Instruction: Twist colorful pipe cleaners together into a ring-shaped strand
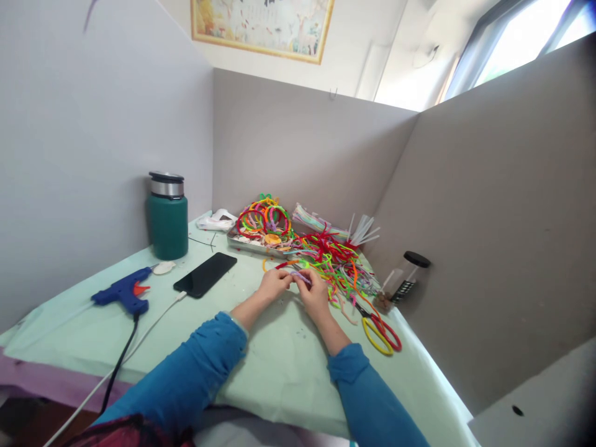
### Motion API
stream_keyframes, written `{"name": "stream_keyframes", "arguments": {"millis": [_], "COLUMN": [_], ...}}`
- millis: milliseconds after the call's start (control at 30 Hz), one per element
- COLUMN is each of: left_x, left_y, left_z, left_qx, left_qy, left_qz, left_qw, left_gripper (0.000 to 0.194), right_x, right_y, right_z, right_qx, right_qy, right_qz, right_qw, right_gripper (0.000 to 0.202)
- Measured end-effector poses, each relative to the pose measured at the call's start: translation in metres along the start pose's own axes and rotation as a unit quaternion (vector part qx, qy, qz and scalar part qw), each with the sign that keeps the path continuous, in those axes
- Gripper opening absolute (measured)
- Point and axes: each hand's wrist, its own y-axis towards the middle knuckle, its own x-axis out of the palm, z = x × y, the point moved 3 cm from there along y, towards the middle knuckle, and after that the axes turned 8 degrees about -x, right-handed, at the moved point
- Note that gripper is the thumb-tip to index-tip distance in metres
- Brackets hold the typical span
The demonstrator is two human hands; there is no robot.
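Both hands meet over the middle of the pale green table (279,366). My left hand (274,284) and my right hand (313,292) pinch a short lilac pipe cleaner (300,275) between their fingertips. Just beyond them lies a loose heap of coloured pipe cleaners (336,259) in red, green, orange and yellow. Both arms wear blue sleeves.
A metal tray (254,243) with coloured rings sits at the back. Yellow and red scissors (379,329) lie right of my hands, a clear jar (404,278) beyond them. On the left are a black phone (205,274), a blue glue gun (123,292) and a green flask (168,217). Grey partitions surround the table.
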Motion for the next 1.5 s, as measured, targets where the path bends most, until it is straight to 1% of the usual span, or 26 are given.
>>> {"name": "stream_keyframes", "arguments": {"millis": [200,300,433,533,633,700,800,867,1033,1133,1200,1333,1500], "left_x": [0.002,0.003,0.003,0.004,0.004,0.004,0.005,0.005,0.006,0.008,0.008,0.008,0.005], "left_y": [0.005,0.004,0.003,0.001,-0.001,-0.002,-0.002,-0.002,-0.002,-0.002,-0.001,0.000,-0.001], "left_z": [-0.007,-0.007,-0.005,-0.004,-0.002,-0.002,-0.002,-0.003,-0.004,-0.004,-0.005,-0.007,-0.006], "left_qx": [-0.044,-0.065,-0.104,-0.118,-0.119,-0.119,-0.127,-0.134,-0.123,-0.118,-0.118,-0.125,-0.145], "left_qy": [-0.089,-0.144,-0.210,-0.229,-0.227,-0.224,-0.217,-0.216,-0.258,-0.280,-0.285,-0.280,-0.268], "left_qz": [-0.027,-0.050,-0.074,-0.091,-0.109,-0.113,-0.116,-0.119,-0.113,-0.118,-0.119,-0.099,-0.054], "left_qw": [0.995,0.986,0.969,0.962,0.960,0.961,0.961,0.960,0.952,0.945,0.944,0.947,0.951], "left_gripper": [0.044,0.045,0.043,0.040,0.040,0.041,0.043,0.041,0.034,0.035,0.033,0.030,0.037], "right_x": [-0.001,-0.001,0.003,0.006,0.010,0.010,0.010,0.011,0.011,0.011,0.011,0.011,0.011], "right_y": [0.001,0.002,0.003,0.003,0.002,0.002,0.001,0.000,-0.001,-0.001,-0.001,-0.001,-0.002], "right_z": [0.007,0.013,0.022,0.024,0.021,0.019,0.018,0.018,0.017,0.016,0.016,0.015,0.014], "right_qx": [0.065,0.100,0.123,0.139,0.162,0.180,0.218,0.249,0.300,0.317,0.321,0.316,0.315], "right_qy": [0.068,0.097,0.153,0.184,0.212,0.234,0.279,0.317,0.421,0.450,0.458,0.461,0.463], "right_qz": [0.033,0.052,0.068,0.043,0.003,-0.008,-0.021,-0.035,-0.051,-0.048,-0.049,-0.055,-0.058], "right_qw": [0.995,0.989,0.978,0.972,0.964,0.955,0.935,0.915,0.855,0.833,0.828,0.827,0.827], "right_gripper": [0.025,0.028,0.030,0.028,0.027,0.027,0.030,0.031,0.031,0.031,0.031,0.031,0.032]}}
